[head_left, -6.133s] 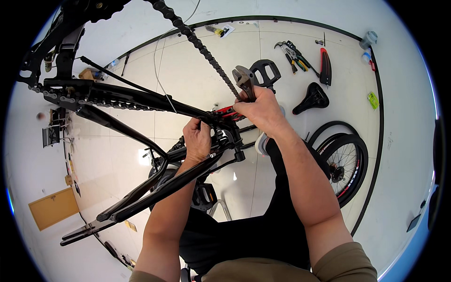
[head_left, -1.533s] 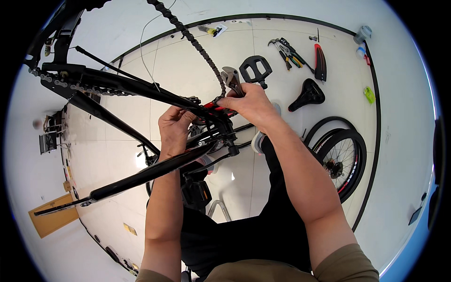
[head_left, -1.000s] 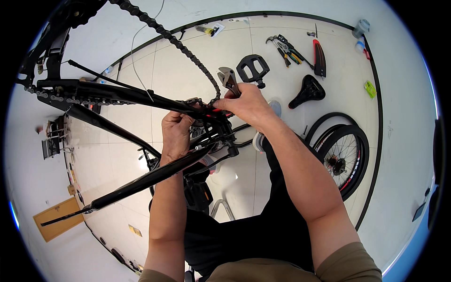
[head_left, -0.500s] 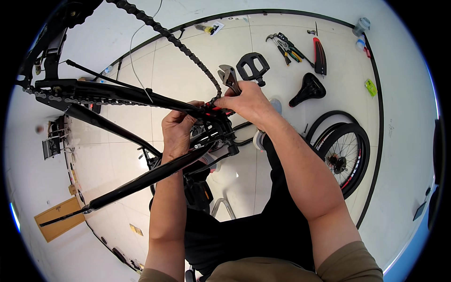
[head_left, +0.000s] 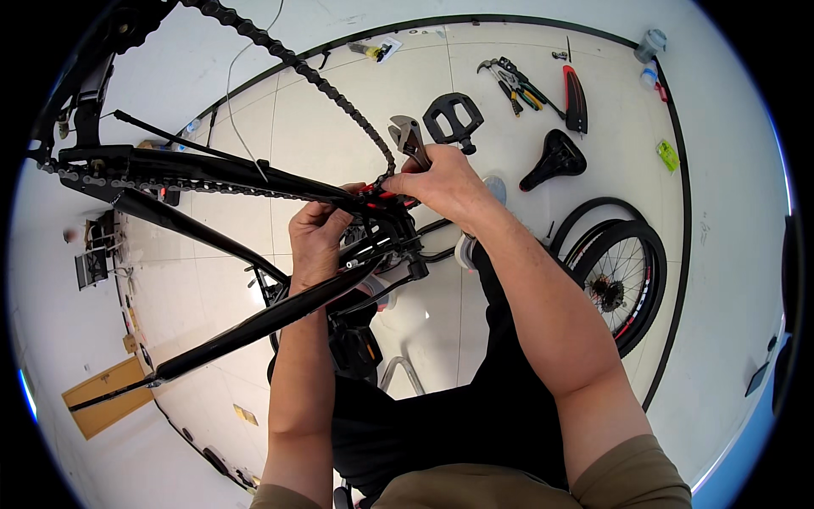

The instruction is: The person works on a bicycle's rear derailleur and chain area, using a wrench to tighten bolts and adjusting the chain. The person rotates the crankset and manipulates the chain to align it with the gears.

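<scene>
A black bicycle frame (head_left: 203, 220) stretches from the upper left to the middle. My right hand (head_left: 445, 187) is closed round an adjustable wrench (head_left: 410, 138), its jaws pointing up and away. The thumb and fingertips of that hand reach the lower end of a dark chain (head_left: 318, 78), beside a red part (head_left: 381, 199) on the frame. On the other side of this spot is my left hand (head_left: 318, 233), fingers curled and pinched against the frame tube; what lies in its fingertips is hidden. A black pedal (head_left: 454, 119) shows just beyond the wrench.
On the tiled floor lie pliers (head_left: 517, 85), a red and black mudguard (head_left: 575, 102) and a saddle (head_left: 555, 161). Wheels with tyres (head_left: 623, 280) lie at the right. A loose thin cable (head_left: 233, 110) hangs near the chain. Bottles (head_left: 650, 47) stand by the far right wall.
Frame, chain and both hands appear shifted very slightly left in the picture. My grip on the wrench is the same, and the left hand stays at the frame tube.
</scene>
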Demonstrator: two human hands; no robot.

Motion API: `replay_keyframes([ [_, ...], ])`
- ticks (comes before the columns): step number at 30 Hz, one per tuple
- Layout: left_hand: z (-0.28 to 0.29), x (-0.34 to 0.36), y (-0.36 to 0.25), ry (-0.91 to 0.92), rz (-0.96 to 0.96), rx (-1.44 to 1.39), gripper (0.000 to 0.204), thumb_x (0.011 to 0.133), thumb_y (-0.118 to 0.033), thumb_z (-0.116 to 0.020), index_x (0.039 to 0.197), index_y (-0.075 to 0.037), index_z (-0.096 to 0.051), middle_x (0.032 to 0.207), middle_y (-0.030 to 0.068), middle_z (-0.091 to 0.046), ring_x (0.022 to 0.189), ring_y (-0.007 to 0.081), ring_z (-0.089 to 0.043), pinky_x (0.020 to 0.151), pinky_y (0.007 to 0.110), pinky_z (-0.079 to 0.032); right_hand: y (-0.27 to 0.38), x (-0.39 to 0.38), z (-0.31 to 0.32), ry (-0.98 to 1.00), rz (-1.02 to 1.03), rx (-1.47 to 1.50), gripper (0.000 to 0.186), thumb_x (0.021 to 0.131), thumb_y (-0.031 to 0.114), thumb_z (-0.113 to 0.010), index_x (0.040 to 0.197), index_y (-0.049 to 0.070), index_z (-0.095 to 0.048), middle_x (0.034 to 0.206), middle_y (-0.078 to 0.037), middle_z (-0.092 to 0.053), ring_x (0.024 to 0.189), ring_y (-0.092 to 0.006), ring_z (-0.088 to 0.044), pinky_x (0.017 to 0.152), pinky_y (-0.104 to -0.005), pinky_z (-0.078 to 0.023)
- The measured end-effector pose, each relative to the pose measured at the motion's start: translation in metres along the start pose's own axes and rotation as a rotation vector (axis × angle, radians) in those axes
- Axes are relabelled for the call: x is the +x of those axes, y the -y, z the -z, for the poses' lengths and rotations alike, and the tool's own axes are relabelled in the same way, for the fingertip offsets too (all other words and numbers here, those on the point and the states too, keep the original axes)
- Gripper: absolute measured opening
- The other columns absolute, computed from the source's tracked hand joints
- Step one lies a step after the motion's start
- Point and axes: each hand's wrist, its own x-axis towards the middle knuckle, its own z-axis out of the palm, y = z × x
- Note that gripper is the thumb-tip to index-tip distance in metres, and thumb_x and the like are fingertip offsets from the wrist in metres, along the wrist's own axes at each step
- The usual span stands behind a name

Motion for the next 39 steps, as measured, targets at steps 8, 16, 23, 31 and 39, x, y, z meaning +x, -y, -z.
replay_keyframes([
  [8, -0.004, 0.0, -0.005, -0.005, 0.021, 0.063, 0.02, 0.095, -0.006, -0.065, 0.113, 0.002, -0.07, 0.101, 0.0089, -0.073, 0.093, 0.0137, -0.067, 0.086, 0.027, -0.052, 0.008, -0.005, -0.002, -0.014, -0.021, 0.007, 0.033, 0.069, 0.024, -0.082, 0.074, 0.002, -0.059, 0.072, -0.008, -0.062, 0.065, -0.0166, -0.06, 0.061, -0.0297, -0.048],
  [16, -0.007, 0.0, 0.004, -0.06, -0.035, 0.012, 0.021, 0.094, -0.007, -0.067, 0.112, 0.003, -0.069, 0.101, 0.0092, -0.073, 0.09, 0.0134, -0.067, 0.083, 0.027, -0.052, 0.014, -0.008, -0.001, -0.031, -0.021, -0.015, 0.033, 0.069, 0.027, -0.082, 0.073, 0.002, -0.061, 0.07, -0.008, -0.063, 0.063, -0.0168, -0.061, 0.06, -0.0301, -0.048],
  [23, -0.005, 0.0, 0.007, -0.032, -0.031, -0.031, 0.019, 0.094, -0.007, -0.067, 0.11, 0.002, -0.069, 0.101, 0.0092, -0.073, 0.088, 0.0128, -0.067, 0.081, 0.026, -0.052, 0.011, -0.006, 0.0, 0.019, -0.05, -0.04, 0.034, 0.071, 0.026, -0.083, 0.077, 0.004, -0.059, 0.075, -0.006, -0.062, 0.07, -0.0141, -0.058, 0.067, -0.0286, -0.047],
  [31, -0.005, 0.001, 0.01, -0.047, -0.02, -0.05, 0.018, 0.093, -0.006, -0.068, 0.109, 0.002, -0.07, 0.1, 0.0087, -0.073, 0.088, 0.0129, -0.067, 0.082, 0.026, -0.052, 0.006, -0.002, -0.003, -0.033, -0.008, -0.053, 0.04, 0.068, 0.033, -0.084, 0.078, 0.0, -0.063, 0.074, -0.012, -0.066, 0.067, -0.0188, -0.064, 0.065, -0.0313, -0.05],
  [39, -0.003, 0.001, 0.013, -0.038, -0.02, -0.061, 0.02, 0.093, -0.005, -0.067, 0.111, 0.002, -0.069, 0.098, 0.0074, -0.073, 0.088, 0.0127, -0.066, 0.084, 0.026, -0.052, 0.004, 0.001, -0.005, -0.018, -0.02, -0.086, 0.041, 0.071, 0.03, -0.087, 0.082, 0.002, -0.059, 0.079, -0.01, -0.066, 0.073, -0.0162, -0.063, 0.069, -0.0298, -0.05],
])
